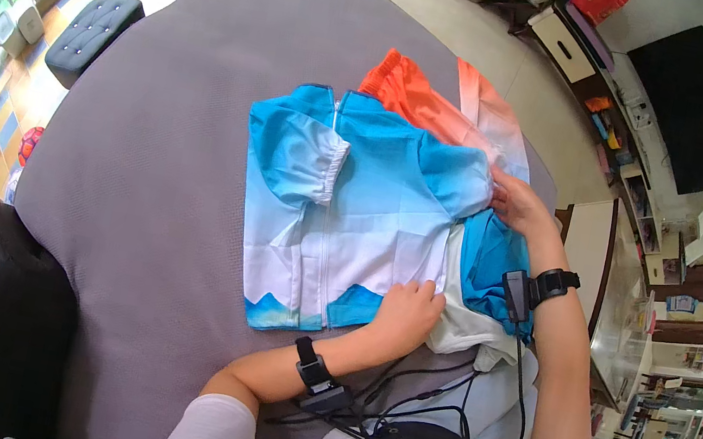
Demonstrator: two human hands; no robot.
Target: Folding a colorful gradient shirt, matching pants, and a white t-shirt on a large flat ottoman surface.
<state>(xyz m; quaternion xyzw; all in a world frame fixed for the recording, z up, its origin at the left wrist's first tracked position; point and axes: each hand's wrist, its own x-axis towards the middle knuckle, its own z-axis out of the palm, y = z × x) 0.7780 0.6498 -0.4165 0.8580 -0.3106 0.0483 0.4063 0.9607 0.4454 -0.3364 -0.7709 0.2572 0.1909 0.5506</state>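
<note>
A blue and white short-sleeved zip-front garment (369,201) lies flat on a grey fabric-covered surface (160,186). Its left-hand sleeve is folded inward over the front. My right hand (513,202) holds the elastic cuff of the other sleeve, fingers bent around its edge. On the garment's lower right side edge rests my left hand (409,311), its fingers curled at the cloth; whether they pinch it is hard to tell. Beneath and beside the right edge lie a white cloth (467,324) and a bunched blue cloth (491,265). An orange-to-white garment (423,94) lies behind.
Black cables (432,403) run from the wrist devices across my lap. A black leather seat back (3,292) stands at the left, a tufted black stool (93,36) beyond it. A table (587,261) borders the right side; a cabinet (563,42) stands at upper right.
</note>
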